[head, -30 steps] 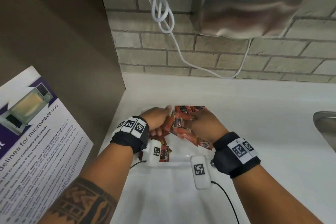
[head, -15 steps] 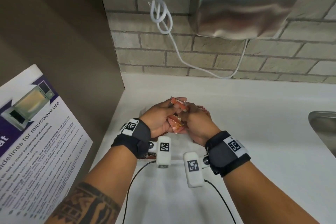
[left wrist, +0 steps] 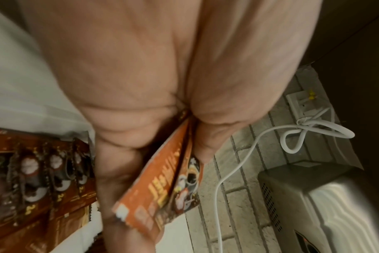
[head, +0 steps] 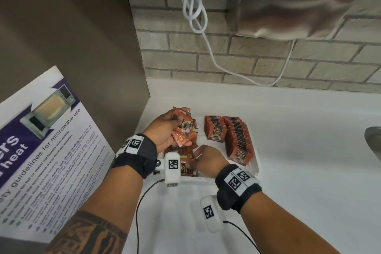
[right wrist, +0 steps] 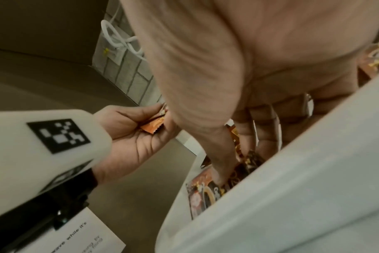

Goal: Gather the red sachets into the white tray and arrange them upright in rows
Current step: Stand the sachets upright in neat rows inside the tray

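Note:
A white tray [head: 254, 168] sits on the counter by the wall corner. Two rows of red sachets [head: 237, 140] stand upright in its right half, and loose sachets [head: 186, 168] lie in its near left part. My left hand [head: 175, 121] is raised over the tray's left side and grips a small bunch of red sachets [head: 184, 132], seen close as an orange pack [left wrist: 160, 190]. My right hand [head: 203, 155] reaches down into the loose pile. Its thumb and fingers [right wrist: 262, 137] pinch sachets [right wrist: 247, 159] just inside the tray's rim [right wrist: 292, 188].
A brown panel [head: 72, 27] with a microwave poster [head: 47, 140] stands at the left. On the brick wall behind hang a steel hand dryer [head: 299, 2] and its looped white cable [head: 195, 12]. A sink edge [head: 373, 142] shows at the far right of the white counter [head: 305, 140].
Both hands were together above the tray holding sachets. My right hand has dropped to the loose pile at the tray's near left, while the left keeps the bunch.

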